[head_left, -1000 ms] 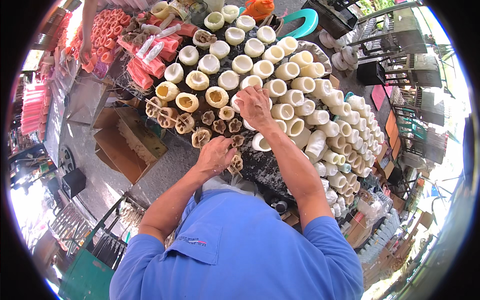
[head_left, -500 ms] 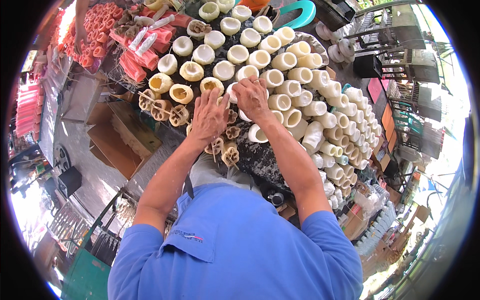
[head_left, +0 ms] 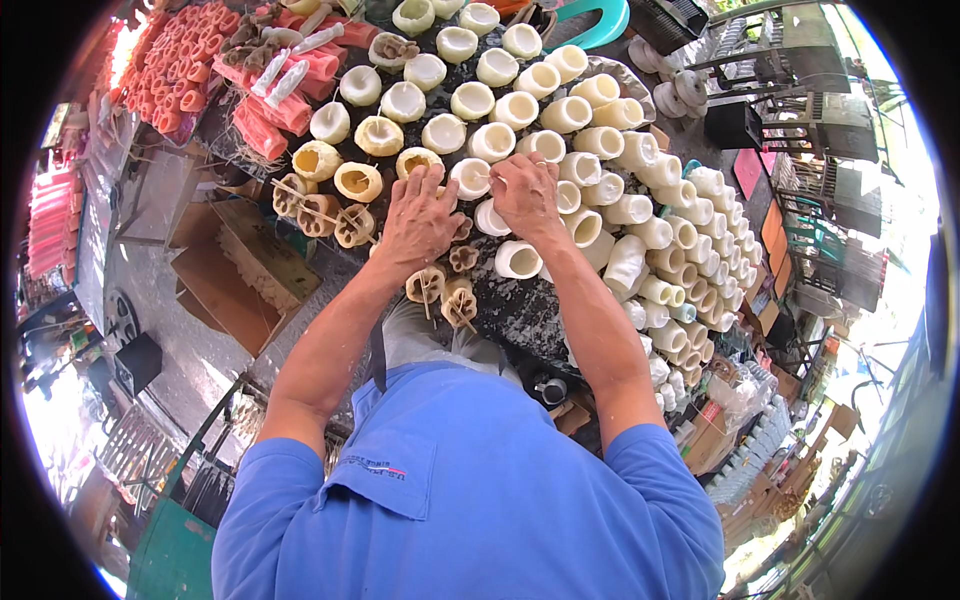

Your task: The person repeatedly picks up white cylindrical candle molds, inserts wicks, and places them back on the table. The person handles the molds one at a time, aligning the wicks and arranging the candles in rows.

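Note:
Between my hands stands a round cream wax candle cup (head_left: 470, 178). From it a thin pale wick (head_left: 490, 178) runs to the pinched fingertips of my right hand (head_left: 527, 195). My left hand (head_left: 420, 222) rests back up just left of that cup, thumb apart from the fingers. Its fingertips reach the near edge of a yellowish wax cup (head_left: 418, 160) and are partly hidden. Below my right hand another cream cup (head_left: 491, 217) stands close to the wrist. A hollow wax cylinder (head_left: 518, 260) lies nearer me, its opening facing me.
Many cream wax cylinders (head_left: 653, 232) crowd the dark table's right side. Brown flower-shaped pieces with sticks (head_left: 425, 285) lie near its front edge. Pink wax pieces (head_left: 190, 65) are heaped far left. An open cardboard box (head_left: 235, 275) stands at left, a teal chair (head_left: 600, 20) behind.
My right hand has drawn slightly to the right, uncovering the cup and its wick. My left hand has moved slightly down and right. Another person's arm at the upper left is gone from view.

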Demonstrator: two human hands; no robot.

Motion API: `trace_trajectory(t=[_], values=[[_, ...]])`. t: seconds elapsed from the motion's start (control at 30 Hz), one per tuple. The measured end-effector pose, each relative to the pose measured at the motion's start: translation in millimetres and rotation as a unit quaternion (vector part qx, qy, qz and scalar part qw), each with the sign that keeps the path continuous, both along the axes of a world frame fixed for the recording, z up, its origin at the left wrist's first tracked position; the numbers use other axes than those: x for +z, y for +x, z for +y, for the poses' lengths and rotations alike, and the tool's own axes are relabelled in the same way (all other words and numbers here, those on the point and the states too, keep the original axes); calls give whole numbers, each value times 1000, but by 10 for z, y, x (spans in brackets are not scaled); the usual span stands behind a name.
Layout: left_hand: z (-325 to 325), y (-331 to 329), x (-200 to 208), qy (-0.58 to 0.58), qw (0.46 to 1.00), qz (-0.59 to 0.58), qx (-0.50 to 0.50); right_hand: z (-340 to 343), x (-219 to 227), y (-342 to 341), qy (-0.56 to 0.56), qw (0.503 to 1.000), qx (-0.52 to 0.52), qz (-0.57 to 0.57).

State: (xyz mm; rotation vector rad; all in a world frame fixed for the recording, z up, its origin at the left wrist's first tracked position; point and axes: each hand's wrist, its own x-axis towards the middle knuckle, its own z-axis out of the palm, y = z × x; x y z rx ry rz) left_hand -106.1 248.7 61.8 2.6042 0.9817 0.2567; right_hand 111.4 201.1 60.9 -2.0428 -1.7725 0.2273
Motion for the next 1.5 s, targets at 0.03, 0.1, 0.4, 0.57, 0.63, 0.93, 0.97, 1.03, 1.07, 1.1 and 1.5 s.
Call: trace_trajectory(t=[0.03,0.1,0.4,0.57,0.63,0.93,0.97,1.03,1.07,1.1,1.5], values=[[8,1,8,-10,1000,-7,4,-10,12,30,-1,1000,-9,1],[33,-2,22,-15,1000,-21,15,-1,24,85,9,1000,-30,-1],[-29,-73,148,-58,996,-53,51,108,151,249,62,993,-95,12],[-255,-265,239,-89,989,-108,43,-470,482,413,12,977,-171,127],[-365,-344,253,-81,988,-125,35,-838,556,355,-8,970,-194,143],[-844,-255,261,-167,979,-110,-33,-2126,349,-340,-140,910,-233,312],[-881,-208,262,-179,979,-92,-38,-2182,323,-380,-139,910,-222,322],[-903,-93,248,-178,981,-66,-31,-2275,285,-441,-201,878,-249,356],[-905,-36,243,-179,982,-56,-24,-2318,269,-452,-211,887,-233,337],[-911,9,244,-185,982,-42,-15,-2363,247,-465,-211,892,-224,331],[-1378,69,246,-206,976,-32,-58,-3763,-129,-570,-245,842,-342,337]])
